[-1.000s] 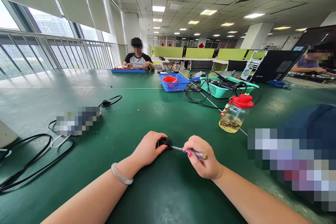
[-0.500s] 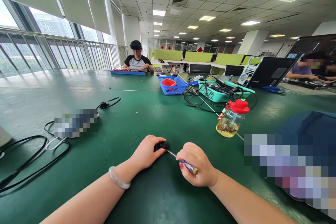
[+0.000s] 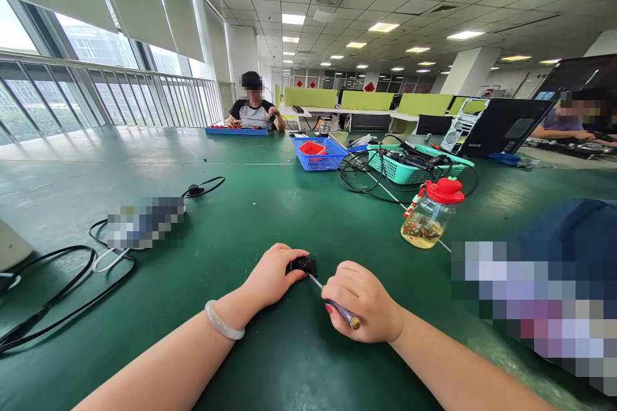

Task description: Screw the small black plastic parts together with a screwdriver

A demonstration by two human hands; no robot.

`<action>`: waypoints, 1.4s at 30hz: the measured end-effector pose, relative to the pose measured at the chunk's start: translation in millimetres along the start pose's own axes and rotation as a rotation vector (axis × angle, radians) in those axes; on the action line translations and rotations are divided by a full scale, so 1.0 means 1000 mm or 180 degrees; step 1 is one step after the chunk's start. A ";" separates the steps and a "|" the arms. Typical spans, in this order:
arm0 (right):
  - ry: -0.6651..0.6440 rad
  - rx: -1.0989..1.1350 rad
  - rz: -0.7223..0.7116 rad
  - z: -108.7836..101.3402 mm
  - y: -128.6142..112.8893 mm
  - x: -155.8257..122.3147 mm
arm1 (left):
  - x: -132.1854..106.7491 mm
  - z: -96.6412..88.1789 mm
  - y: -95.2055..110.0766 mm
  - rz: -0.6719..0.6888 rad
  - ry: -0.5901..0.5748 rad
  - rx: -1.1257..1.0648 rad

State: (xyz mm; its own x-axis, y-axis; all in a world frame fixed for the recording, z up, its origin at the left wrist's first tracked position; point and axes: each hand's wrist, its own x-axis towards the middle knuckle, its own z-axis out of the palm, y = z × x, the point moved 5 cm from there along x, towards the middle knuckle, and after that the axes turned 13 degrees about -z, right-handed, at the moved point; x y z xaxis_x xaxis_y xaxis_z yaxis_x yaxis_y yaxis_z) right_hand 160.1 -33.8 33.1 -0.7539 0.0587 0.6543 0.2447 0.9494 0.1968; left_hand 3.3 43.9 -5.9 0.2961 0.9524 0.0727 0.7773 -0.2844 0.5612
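Note:
My left hand grips a small black block-shaped part between thumb and fingers on the green table. Part of the block is hidden under the fingers, and its exact kind does not show. In my right hand is a screwdriver with a translucent purplish handle and a brass-coloured end. Its thin metal shaft points up and left, the tip at the block's near edge beside my left thumb. Whether the tip touches the block I cannot tell.
A red-lidded bottle of yellowish drink stands to the right. Behind it are a teal basket of black cables and a blue basket holding a red tray. Black cables lie at left. Another person sits across the table.
The screwdriver's handle end has swung slightly left and down in my right hand, its tip staying by the block. The view has shifted a little. The person opposite has raised one hand.

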 end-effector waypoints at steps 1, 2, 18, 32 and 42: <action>-0.0040 -0.0023 -0.0018 0.001 0.000 0.000 | 0.000 0.000 0.000 0.0007 0.0005 0.0006; -0.0075 -0.0048 -0.0040 0.002 -0.001 0.001 | 0.000 0.001 -0.001 0.0006 0.0007 0.0013; -0.0152 -0.0418 -0.0345 0.007 -0.009 0.005 | 0.000 0.001 -0.001 0.0056 0.0016 0.0062; -0.0445 -0.0543 -0.0267 0.011 -0.010 0.003 | 0.000 0.001 -0.001 0.0014 0.0025 0.0008; -0.0578 -0.0540 -0.0128 0.010 -0.005 0.001 | 0.001 0.001 -0.002 -0.0154 0.0046 -0.0131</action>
State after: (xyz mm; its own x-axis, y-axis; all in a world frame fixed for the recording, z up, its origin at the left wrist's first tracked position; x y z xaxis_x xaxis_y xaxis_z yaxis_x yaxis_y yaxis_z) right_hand 152.2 -35.6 25.2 -0.8586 0.0908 0.5046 0.2995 0.8876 0.3499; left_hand 2.8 45.5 -7.6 0.2506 0.9665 0.0564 0.7669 -0.2337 0.5977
